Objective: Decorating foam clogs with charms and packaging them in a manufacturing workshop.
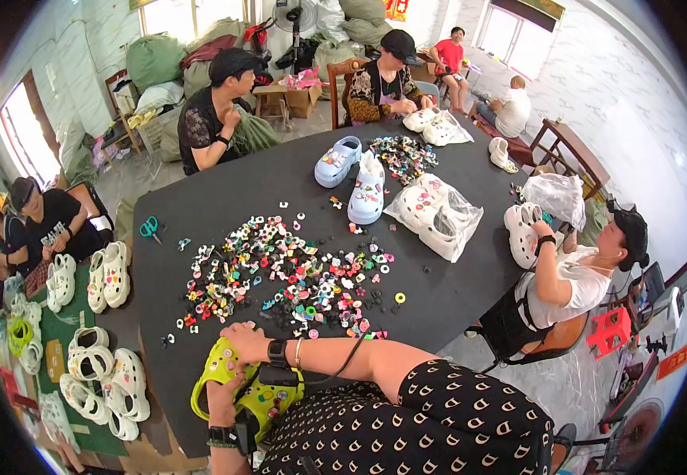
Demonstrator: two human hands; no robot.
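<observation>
A lime-green clog [218, 361] with small charms on it is held at the near left edge of the black table. My left hand [221, 398] grips its near side, fingers closed around it. Across its upper side lies my right hand [245, 345], fingers bent down onto the clog; what is under the fingertips is hidden. A second lime-green clog [266, 402], also with charms, sits just right of my left hand, partly covered by my right wrist. Beyond my hands spreads a large heap of colourful shoe charms [240, 265].
Blue clogs [368, 194], bagged white clogs [436, 214] and a second charm pile [403, 158] occupy the table's far side. Teal scissors [149, 229] lie left. White clogs [125, 385] stand on a green surface at left. Co-workers sit around, one handling a white clog [522, 235] at right.
</observation>
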